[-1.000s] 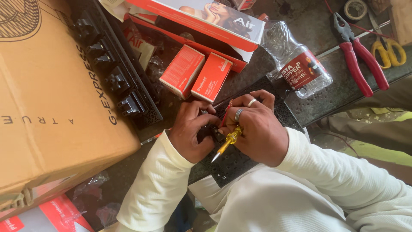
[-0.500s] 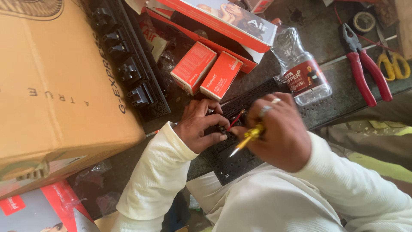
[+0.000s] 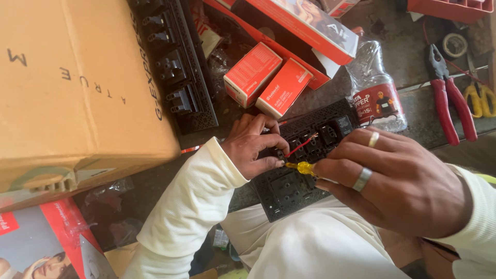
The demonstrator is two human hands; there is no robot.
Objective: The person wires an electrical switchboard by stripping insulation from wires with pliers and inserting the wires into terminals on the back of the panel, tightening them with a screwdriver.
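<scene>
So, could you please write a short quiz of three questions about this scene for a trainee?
1. True or false: the right hand holds a yellow screwdriver.
2. What colour is the wire on the black switch plate?
3. Where are the red pliers? A) in the left hand B) on the surface, beside the bottle C) on the cardboard box

Key: 1 true; 2 red; 3 B

Electrical workshop or repair stall: stone worktop (image 3: 413, 111) strewn with red pliers (image 3: 448, 98), tape roll (image 3: 454, 45), black switch plates (image 3: 173, 67), small red boxes (image 3: 268, 80), a carton (image 3: 67, 88).
</scene>
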